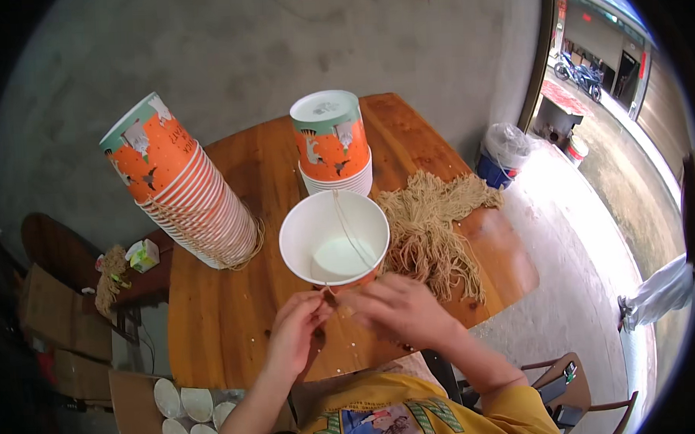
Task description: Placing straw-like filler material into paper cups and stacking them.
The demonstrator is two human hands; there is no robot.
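Observation:
In front of me a white-lined paper bucket [296,238] stands upright, mouth up, with orange showing on its outside. A thin tan string [346,226] runs from its far rim down across the inside. At the near rim a short end of string sticks out. My left hand [296,326] pinches the string there with thumb and fingers. Closed beside it, my right hand [396,307] has its fingertips at the same string, close to the bucket's near right side. The exact grip of the right fingertips is partly hidden.
Right of the bucket lies a heap of tan strings [432,229]. Behind it stands a short stack of upturned orange paper buckets [334,148]; a tall leaning stack [186,184] is at left. White-topped round things fill a cardboard box [132,408] below the wooden table [236,320].

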